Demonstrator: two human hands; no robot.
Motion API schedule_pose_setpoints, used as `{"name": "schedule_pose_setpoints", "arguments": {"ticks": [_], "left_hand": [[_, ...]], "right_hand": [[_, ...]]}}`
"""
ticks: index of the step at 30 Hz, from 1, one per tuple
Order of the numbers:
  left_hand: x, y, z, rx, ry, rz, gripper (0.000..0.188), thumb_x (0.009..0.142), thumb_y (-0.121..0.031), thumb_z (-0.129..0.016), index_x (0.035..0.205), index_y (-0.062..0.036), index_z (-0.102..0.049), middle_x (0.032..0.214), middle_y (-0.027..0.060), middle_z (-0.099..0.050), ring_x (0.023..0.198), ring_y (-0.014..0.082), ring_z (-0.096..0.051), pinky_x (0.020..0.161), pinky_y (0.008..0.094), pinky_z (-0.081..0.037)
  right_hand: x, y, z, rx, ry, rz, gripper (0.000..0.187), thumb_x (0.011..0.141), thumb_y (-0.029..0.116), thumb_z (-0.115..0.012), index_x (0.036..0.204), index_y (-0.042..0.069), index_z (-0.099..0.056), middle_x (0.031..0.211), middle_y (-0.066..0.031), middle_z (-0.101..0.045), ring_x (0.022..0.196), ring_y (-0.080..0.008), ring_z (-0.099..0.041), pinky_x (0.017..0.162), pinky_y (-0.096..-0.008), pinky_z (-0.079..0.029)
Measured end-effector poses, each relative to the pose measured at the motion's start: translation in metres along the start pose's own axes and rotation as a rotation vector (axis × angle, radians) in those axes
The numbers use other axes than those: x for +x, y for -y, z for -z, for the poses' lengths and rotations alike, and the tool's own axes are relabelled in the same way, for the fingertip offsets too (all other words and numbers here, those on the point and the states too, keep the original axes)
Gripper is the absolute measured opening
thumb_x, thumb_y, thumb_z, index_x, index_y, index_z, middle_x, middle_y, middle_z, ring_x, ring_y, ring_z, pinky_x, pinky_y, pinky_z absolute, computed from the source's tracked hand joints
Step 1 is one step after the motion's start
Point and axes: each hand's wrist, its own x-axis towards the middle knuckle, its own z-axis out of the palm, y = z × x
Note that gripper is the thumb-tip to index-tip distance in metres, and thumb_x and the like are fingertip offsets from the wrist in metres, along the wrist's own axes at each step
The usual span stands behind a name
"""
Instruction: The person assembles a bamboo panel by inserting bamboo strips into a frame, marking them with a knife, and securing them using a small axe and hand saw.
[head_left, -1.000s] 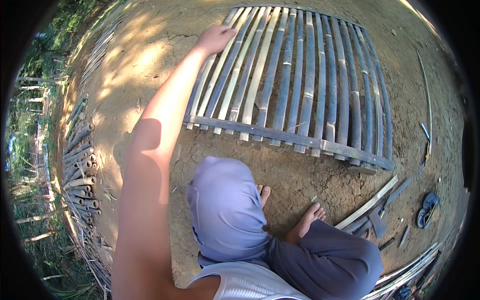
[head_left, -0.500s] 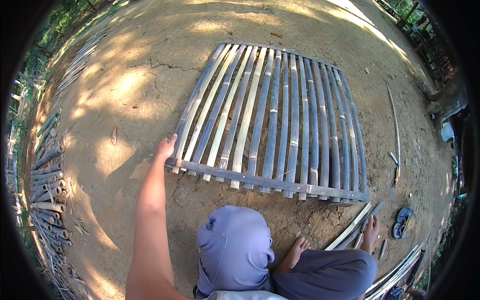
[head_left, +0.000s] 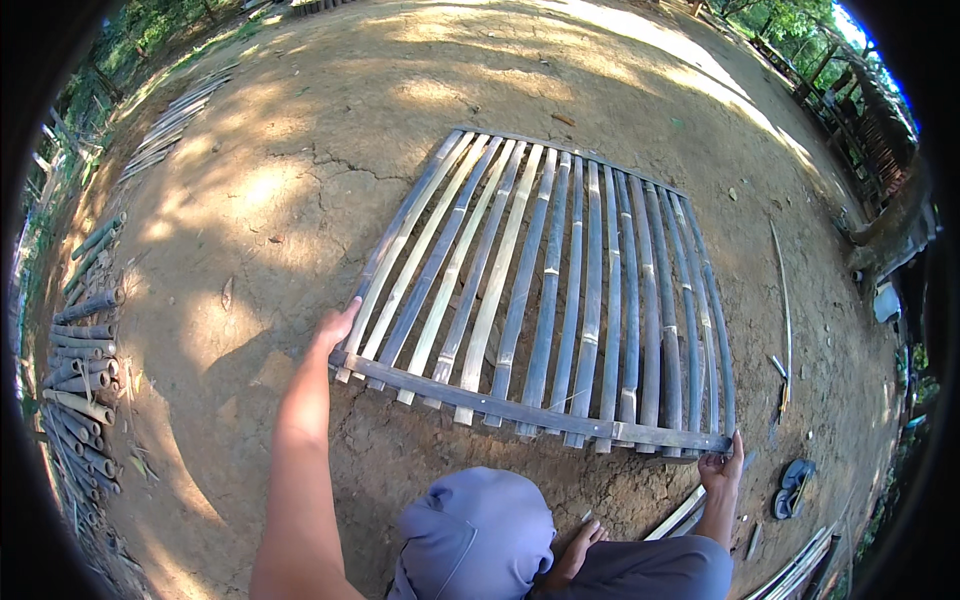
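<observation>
A slatted bamboo panel (head_left: 550,290) lies before me, its dark and pale strips running away from me between a near and a far crossbar. My left hand (head_left: 338,325) is closed around its left edge strip, just beyond the near corner. At the opposite near corner, my right hand (head_left: 721,466) grips the end of the near crossbar (head_left: 480,397), thumb up along the outside. Strip ends stick out past that crossbar toward me. Most of my right forearm is hidden behind my bent knee.
Cut bamboo poles (head_left: 80,385) are piled at the left, with thin strips (head_left: 175,120) farther back. Split strips (head_left: 675,512) lie by my right knee. Dark sandals (head_left: 793,488) and a long thin stick (head_left: 786,310) are on the dirt to the right.
My right hand has come up from beside the loose strips and taken hold of the panel's near right corner. My left hand keeps its grip. The whole view has tilted upward.
</observation>
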Motion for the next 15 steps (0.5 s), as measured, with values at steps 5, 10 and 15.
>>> {"name": "schedule_pose_setpoints", "arguments": {"ticks": [5,10,15], "left_hand": [[-0.009,-0.006,0.007,-0.024,-0.094,-0.011,0.097,0.093,-0.078,-0.049,0.122,0.0134,-0.067,0.132,0.0359,-0.062,0.13,0.0457,-0.059,0.109,0.0483,-0.046],[-0.019,-0.029,0.059,0.137,-0.139,-0.142,0.097,0.095,-0.077,-0.049,0.124,0.0132,-0.066,0.131,0.0352,-0.063,0.129,0.0442,-0.061,0.107,0.0473,-0.048],[-0.084,-0.092,0.118,0.228,-0.055,-0.234,0.096,0.095,-0.077,-0.05,0.118,0.0147,-0.067,0.123,0.0337,-0.068,0.122,0.0428,-0.065,0.102,0.0483,-0.051]], "right_hand": [[-0.048,-0.005,-0.044,0.024,0.186,0.205,0.044,0.091,0.039,-0.081,0.121,0.012,-0.064,0.114,-0.0082,-0.07,0.105,-0.027,-0.067,0.094,-0.0405,-0.053],[-0.009,-0.002,-0.061,0.19,0.278,0.198,0.028,0.1,0.024,-0.071,0.12,0.006,-0.064,0.117,-0.0135,-0.071,0.106,-0.03,-0.069,0.097,-0.0495,-0.056],[0.014,-0.003,-0.028,0.346,0.354,0.186,0.03,0.1,0.02,-0.07,0.122,0.002,-0.062,0.119,-0.0176,-0.071,0.111,-0.0346,-0.069,0.102,-0.0508,-0.055]]}}
